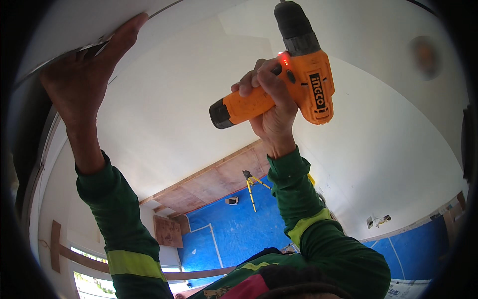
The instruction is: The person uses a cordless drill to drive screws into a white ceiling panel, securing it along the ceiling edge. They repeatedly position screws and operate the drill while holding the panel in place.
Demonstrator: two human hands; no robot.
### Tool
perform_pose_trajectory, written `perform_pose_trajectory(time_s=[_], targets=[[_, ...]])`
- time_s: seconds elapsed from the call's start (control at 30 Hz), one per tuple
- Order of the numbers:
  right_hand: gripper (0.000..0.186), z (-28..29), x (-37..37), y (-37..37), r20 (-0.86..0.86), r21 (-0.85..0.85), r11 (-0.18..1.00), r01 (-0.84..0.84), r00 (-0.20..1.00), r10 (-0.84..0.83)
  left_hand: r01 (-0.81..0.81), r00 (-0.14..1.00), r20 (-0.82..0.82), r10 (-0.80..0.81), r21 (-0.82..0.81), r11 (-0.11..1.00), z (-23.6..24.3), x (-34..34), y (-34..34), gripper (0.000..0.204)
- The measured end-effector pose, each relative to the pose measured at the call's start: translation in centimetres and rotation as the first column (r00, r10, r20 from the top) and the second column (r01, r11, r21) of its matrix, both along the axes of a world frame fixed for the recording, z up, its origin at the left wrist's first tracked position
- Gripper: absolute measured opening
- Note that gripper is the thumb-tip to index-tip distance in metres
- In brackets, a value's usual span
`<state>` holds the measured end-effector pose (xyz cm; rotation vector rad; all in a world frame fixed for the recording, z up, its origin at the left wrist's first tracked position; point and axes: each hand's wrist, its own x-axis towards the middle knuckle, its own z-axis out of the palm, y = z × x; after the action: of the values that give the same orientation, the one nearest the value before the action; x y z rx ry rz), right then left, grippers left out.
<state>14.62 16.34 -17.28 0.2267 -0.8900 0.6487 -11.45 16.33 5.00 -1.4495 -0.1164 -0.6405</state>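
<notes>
My right hand (269, 94) is closed round the handle of an orange and black cordless drill (313, 84), held high with its chuck (294, 27) pointing to the top of the view and a red light lit beside the trigger. The tip beyond the chuck is cut off by the frame. At the upper left, my left hand (89, 72) grips the edge of a white panel (74, 25), thumb along its surface and fingers mostly hidden in the dark gap. Both forearms are raised, in green sleeves with yellow bands.
Below are a blue-covered floor (229, 239), a yellow tripod (251, 192), a small box (231, 201) and a plywood strip (214, 179) along the wall. Windows (92, 284) show at lower left, a wall fitting with wires (381, 219) at lower right.
</notes>
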Motion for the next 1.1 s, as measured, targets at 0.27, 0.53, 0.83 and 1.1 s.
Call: perform_pose_trajectory(time_s=[0.27,0.53,0.83,1.1], targets=[[0.012,0.2,0.5,0.0,-0.006,0.003,1.0,-0.011,1.0,0.011,0.168,0.983,0.102,-0.152,-0.175,0.97,-0.2,1.1,0.8,0.047],[0.012,0.2,0.5,0.1,-0.002,0.017,1.0,-0.014,1.0,0.014,0.317,0.947,0.137,-0.289,-0.276,0.907,-0.7,2.2,0.0,0.044],[0.01,0.2,0.3,0.4,-0.03,0.036,0.997,-0.07,0.997,0.072,0.147,0.988,0.068,-0.137,-0.169,0.975,-0.5,1.7,-0.5,0.036],[0.009,0.1,0.4,0.5,-0.046,0.033,0.998,-0.06,0.997,0.061,0.158,0.986,0.083,-0.144,-0.199,0.967,-0.9,2.4,-1.0,0.031]])
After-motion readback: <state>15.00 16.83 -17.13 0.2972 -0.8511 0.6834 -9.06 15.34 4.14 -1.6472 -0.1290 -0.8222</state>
